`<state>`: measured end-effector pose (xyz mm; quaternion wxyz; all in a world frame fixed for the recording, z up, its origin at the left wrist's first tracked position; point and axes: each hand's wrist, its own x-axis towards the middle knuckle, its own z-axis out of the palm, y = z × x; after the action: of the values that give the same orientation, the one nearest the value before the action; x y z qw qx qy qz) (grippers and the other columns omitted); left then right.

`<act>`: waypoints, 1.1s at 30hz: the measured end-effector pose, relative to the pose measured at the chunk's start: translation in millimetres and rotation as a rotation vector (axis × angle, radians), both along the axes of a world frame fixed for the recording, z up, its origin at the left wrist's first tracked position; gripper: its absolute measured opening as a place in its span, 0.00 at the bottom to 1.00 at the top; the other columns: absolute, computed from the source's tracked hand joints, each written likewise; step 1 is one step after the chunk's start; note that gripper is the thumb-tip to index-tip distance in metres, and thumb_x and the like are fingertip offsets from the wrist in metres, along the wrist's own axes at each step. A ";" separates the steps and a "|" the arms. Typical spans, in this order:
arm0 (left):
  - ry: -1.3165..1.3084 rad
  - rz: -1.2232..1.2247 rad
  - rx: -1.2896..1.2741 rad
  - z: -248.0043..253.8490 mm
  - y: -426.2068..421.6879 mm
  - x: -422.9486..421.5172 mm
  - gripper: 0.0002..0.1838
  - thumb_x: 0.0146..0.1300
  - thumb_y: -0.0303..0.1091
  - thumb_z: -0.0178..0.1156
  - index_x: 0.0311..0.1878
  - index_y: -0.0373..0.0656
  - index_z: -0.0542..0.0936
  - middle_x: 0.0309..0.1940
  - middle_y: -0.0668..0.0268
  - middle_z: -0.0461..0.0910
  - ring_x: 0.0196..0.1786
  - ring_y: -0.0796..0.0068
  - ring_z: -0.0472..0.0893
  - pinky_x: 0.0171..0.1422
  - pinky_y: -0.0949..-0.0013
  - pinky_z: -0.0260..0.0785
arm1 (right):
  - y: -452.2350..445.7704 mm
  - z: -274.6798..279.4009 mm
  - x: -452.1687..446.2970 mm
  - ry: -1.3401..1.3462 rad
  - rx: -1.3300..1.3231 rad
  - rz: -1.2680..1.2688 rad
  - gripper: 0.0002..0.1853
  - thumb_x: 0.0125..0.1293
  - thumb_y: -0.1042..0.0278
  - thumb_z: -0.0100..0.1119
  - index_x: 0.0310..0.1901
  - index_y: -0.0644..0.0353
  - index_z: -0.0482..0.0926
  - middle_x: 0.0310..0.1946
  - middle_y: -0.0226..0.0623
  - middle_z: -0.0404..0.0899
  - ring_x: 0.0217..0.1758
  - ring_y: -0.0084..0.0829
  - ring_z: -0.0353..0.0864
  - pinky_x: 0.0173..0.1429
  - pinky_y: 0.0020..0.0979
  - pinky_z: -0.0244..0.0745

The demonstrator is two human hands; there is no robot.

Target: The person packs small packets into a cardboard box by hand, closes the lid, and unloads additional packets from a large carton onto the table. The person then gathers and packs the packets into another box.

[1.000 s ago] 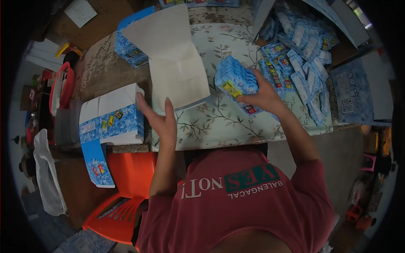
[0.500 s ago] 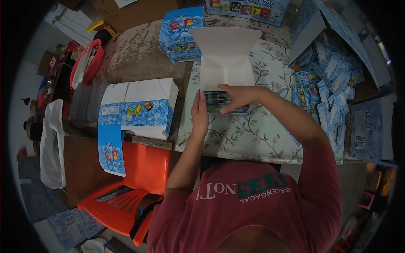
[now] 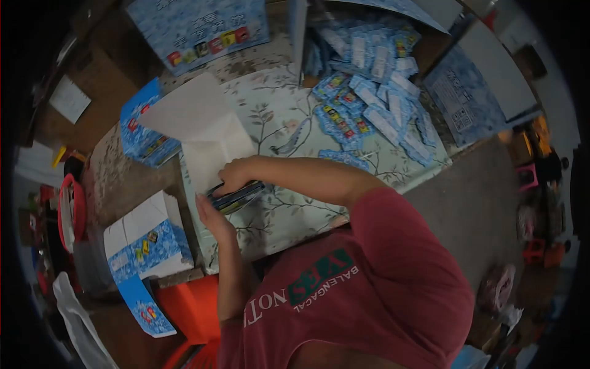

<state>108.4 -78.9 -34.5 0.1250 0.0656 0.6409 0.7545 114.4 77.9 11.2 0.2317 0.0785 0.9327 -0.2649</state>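
Note:
A small carton [image 3: 213, 154] stands on the flowered cloth with its white lid raised and its white inside showing. Dark, shiny sachets [image 3: 238, 198] are packed near its front side. My left hand [image 3: 215, 220] holds the carton's left side, its fingers lying along the wall. Reaching in from the right, my right hand [image 3: 239, 173] has its fingers curled down over the sachets. Its fingertips are partly hidden inside the carton.
Blue sachets [image 3: 384, 98] spill from a large tipped carton at the back right. A closed blue box [image 3: 144, 126] stands left of the open carton. Flattened white and blue cartons [image 3: 150, 237] are stacked at the left, above an orange chair [image 3: 190, 307].
The view has swung right, so the table and carton appear farther left and tilted. My right hand's fingers have closed in over the sachets; my left hand stays at the carton's side.

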 end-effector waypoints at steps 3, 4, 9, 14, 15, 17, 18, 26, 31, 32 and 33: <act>-0.036 0.023 0.041 -2.5 2.4 -1.1 0.33 0.71 0.50 0.45 0.67 0.31 0.60 0.66 0.52 0.62 0.65 0.63 0.65 0.68 0.66 0.54 | -3.5 2.3 -1.4 -0.083 -0.029 -0.013 0.46 0.53 0.24 0.47 0.55 0.64 0.74 0.52 0.51 0.76 0.56 0.49 0.75 0.57 0.41 0.70; -0.039 0.041 0.038 -2.6 3.4 0.0 0.34 0.70 0.51 0.46 0.68 0.31 0.58 0.67 0.52 0.59 0.67 0.63 0.62 0.70 0.65 0.53 | -3.1 6.9 1.0 -0.148 -0.031 0.049 0.47 0.53 0.23 0.46 0.57 0.63 0.73 0.54 0.50 0.74 0.58 0.48 0.73 0.58 0.41 0.70; -0.023 -0.005 0.069 0.4 -4.3 -6.5 0.34 0.71 0.49 0.45 0.68 0.30 0.57 0.68 0.51 0.58 0.69 0.62 0.61 0.71 0.65 0.50 | 12.3 24.1 42.9 0.392 -0.038 0.030 0.34 0.60 0.38 0.53 0.56 0.61 0.73 0.54 0.46 0.74 0.57 0.46 0.72 0.58 0.41 0.69; 0.042 0.055 0.076 -1.5 -15.4 -10.8 0.32 0.72 0.47 0.44 0.68 0.29 0.57 0.69 0.51 0.57 0.69 0.62 0.60 0.73 0.66 0.48 | 137.4 36.6 190.9 1.286 0.276 -0.586 0.18 0.59 0.68 0.61 0.52 0.61 0.75 0.50 0.45 0.75 0.52 0.48 0.73 0.54 0.41 0.70; 0.154 0.145 -0.001 2.4 -16.5 -11.9 0.30 0.71 0.43 0.45 0.67 0.29 0.57 0.69 0.51 0.57 0.70 0.62 0.60 0.73 0.65 0.47 | 179.5 12.2 224.1 1.261 0.558 -0.803 0.21 0.60 0.66 0.61 0.54 0.62 0.73 0.50 0.48 0.75 0.52 0.49 0.73 0.54 0.42 0.70; 0.269 0.234 -0.087 21.4 -12.5 -3.4 0.28 0.71 0.39 0.46 0.67 0.29 0.58 0.69 0.51 0.56 0.70 0.62 0.59 0.73 0.64 0.47 | 236.0 -2.2 298.5 0.932 0.707 -1.213 0.33 0.58 0.52 0.62 0.61 0.61 0.66 0.55 0.53 0.70 0.55 0.51 0.73 0.56 0.45 0.69; 0.547 0.156 -0.116 41.3 -1.1 16.0 0.27 0.69 0.34 0.48 0.66 0.29 0.59 0.69 0.51 0.58 0.70 0.60 0.60 0.73 0.63 0.48 | 260.5 -18.0 328.3 0.833 0.773 -1.354 0.35 0.58 0.48 0.61 0.62 0.60 0.65 0.58 0.53 0.68 0.57 0.50 0.71 0.58 0.46 0.68; 1.140 -1.028 -0.363 23.0 133.3 142.9 0.30 0.60 0.40 0.61 0.64 0.41 0.66 0.65 0.48 0.62 0.70 0.49 0.59 0.70 0.52 0.53 | 224.6 -78.9 306.3 0.621 0.776 -1.184 0.39 0.58 0.37 0.57 0.65 0.54 0.64 0.64 0.52 0.62 0.65 0.53 0.63 0.65 0.49 0.59; 1.348 -1.080 -0.563 -15.3 150.5 152.2 0.30 0.60 0.44 0.59 0.65 0.45 0.68 0.65 0.49 0.62 0.71 0.50 0.57 0.69 0.41 0.49 | 158.1 -45.2 275.4 0.734 0.436 -0.914 0.36 0.55 0.48 0.65 0.63 0.53 0.66 0.63 0.46 0.64 0.59 0.55 0.68 0.59 0.47 0.67; 1.347 -1.079 -0.567 -17.4 146.3 149.4 0.30 0.60 0.44 0.59 0.65 0.45 0.68 0.65 0.49 0.62 0.71 0.50 0.57 0.69 0.41 0.49 | 152.8 -41.3 271.8 0.764 0.469 -0.863 0.33 0.54 0.61 0.67 0.62 0.54 0.67 0.62 0.44 0.65 0.52 0.50 0.73 0.53 0.43 0.72; 1.369 -1.047 -0.566 -17.3 138.3 144.6 0.29 0.60 0.43 0.60 0.63 0.45 0.69 0.64 0.51 0.64 0.70 0.51 0.58 0.69 0.40 0.49 | 153.8 -39.6 271.0 0.764 0.465 -0.861 0.33 0.54 0.61 0.67 0.62 0.54 0.67 0.62 0.44 0.65 0.52 0.50 0.73 0.53 0.43 0.72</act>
<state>253.0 59.4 -51.9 0.0551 0.7498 0.6245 0.2115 385.4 231.6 -28.4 -0.2695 0.3958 0.8677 -0.1337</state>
